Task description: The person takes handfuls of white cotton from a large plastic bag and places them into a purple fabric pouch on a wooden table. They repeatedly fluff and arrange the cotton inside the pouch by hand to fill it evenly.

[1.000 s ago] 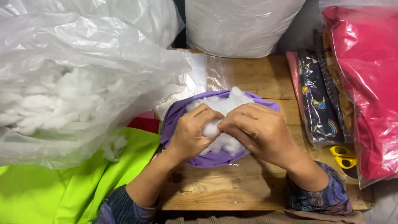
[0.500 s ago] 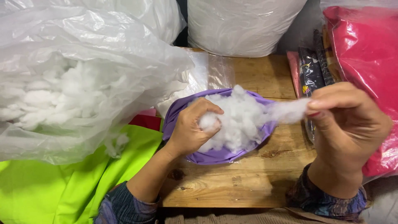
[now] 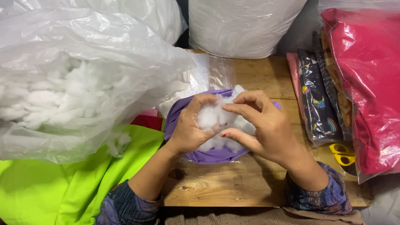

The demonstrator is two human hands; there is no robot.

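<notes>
Both hands meet over a purple fabric shell [image 3: 210, 155] on the wooden surface [image 3: 233, 187]. The left hand [image 3: 192, 127] grips white stuffing [image 3: 210, 116]; the right hand [image 3: 262, 127], fingers [image 3: 239, 109] pinched narrow, reaches it from the right.

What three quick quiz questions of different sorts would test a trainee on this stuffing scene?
1. True or false: both hands touch the white fluffy stuffing.
2. What colour is the round fabric piece under the stuffing? A red, B purple, C green.
3. Which tool with yellow handles lies by the right wrist?

Key: 1 true; 2 B; 3 scissors.
</notes>
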